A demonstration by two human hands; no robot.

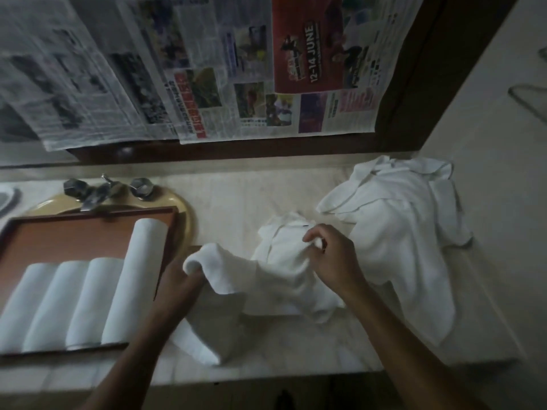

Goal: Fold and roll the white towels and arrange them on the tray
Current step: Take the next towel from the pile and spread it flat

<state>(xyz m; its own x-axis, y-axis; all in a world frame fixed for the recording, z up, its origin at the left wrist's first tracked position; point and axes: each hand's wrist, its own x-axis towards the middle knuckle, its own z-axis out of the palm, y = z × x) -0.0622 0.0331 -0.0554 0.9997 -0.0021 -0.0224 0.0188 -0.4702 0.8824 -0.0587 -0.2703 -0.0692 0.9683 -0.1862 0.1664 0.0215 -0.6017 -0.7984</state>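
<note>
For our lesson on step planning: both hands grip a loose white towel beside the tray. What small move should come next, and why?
Probably pull the hands apart and spread the loose towel flat on the counter. The left hand and right hand each pinch it, but it is bunched and unfolded, while four rolled towels already lie on the tray.

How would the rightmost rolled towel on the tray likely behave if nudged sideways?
The rightmost rolled towel is cylindrical, so it would probably roll, though the neighbouring roll and the tray rim should stop it. Being soft cloth, it may loosen or sag if lifted by one end.
</note>
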